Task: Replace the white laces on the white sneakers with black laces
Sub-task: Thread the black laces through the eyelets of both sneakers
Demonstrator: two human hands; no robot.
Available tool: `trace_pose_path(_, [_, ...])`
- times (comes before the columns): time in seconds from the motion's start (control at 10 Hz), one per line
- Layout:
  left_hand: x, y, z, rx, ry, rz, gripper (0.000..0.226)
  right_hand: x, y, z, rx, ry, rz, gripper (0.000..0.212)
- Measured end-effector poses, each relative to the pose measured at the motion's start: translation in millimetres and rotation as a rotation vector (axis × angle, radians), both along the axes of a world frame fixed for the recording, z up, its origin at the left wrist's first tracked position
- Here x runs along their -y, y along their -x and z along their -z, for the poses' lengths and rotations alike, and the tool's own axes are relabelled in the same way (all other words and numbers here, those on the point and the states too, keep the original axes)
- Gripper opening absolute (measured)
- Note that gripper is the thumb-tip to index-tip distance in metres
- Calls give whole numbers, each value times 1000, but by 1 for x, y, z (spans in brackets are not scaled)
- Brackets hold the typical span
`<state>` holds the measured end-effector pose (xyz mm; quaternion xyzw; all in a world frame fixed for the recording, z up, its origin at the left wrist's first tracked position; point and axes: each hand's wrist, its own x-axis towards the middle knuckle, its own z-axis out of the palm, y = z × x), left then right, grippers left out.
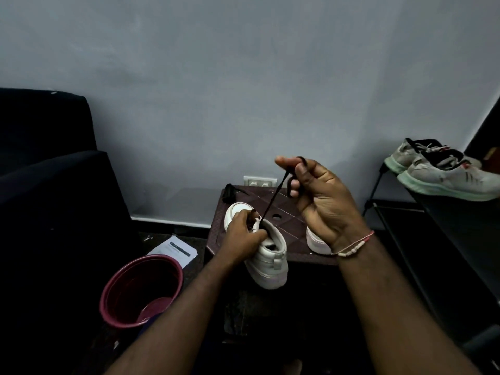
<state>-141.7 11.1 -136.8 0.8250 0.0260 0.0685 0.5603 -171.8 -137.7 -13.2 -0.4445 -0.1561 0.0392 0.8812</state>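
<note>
While the left hand [243, 236] grips the white leather sneaker [270, 255] at its tongue, with the fingers curled around the upper, the right hand [319, 196] is raised above it and pinches the thin black lace [272, 198] between thumb and curled fingers. The lace runs tight down to the sneaker's eyelets. The sneaker is at the near left edge of the dark brown plastic stool [295, 226]. A second white sneaker [315, 240] stands right of it, partly hidden by the wrist.
</note>
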Motion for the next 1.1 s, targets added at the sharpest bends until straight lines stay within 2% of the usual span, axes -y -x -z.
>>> trace_pose_path(0.1, [0, 2, -3, 19, -15, 8, 53, -2, -1, 1, 84, 414, 103, 11])
trace_pose_path(0.2, [1, 6, -7, 45, 3, 20, 69, 6, -16, 21, 379, 1723, 386, 17])
trace_pose_path(0.3, [1, 7, -7, 76, -10, 24, 72, 19, -13, 39, 276, 2140, 182, 31])
trace_pose_path(0.4, [1, 4, -5, 54, -58, 24, 66, 22, -7, 37, 182, 1776, 21, 37])
trace_pose_path(0.5, [1, 0, -1, 27, -52, 25, 66, 13, 0, 14, -31, 891, 32, 41])
trace_pose_path(0.6, [0, 0, -4, 8, -70, 40, 64, 1, 5, -14, -64, 477, 78, 40])
trace_pose_path(0.8, [-4, -2, -13, 16, -187, 114, 56, -17, 8, -17, -99, 169, 111, 38])
trace_pose_path(0.9, [-7, -9, -14, 35, -237, 148, 63, -16, 8, -17, -93, 95, 117, 38])
trace_pose_path(1.0, [-8, -13, -17, 26, -241, 183, 54, -15, 8, -13, -54, 181, 169, 37])
trace_pose_path(1.1, [-6, -11, -22, 65, -223, 175, 53, -10, 5, -16, 27, 466, 231, 32])
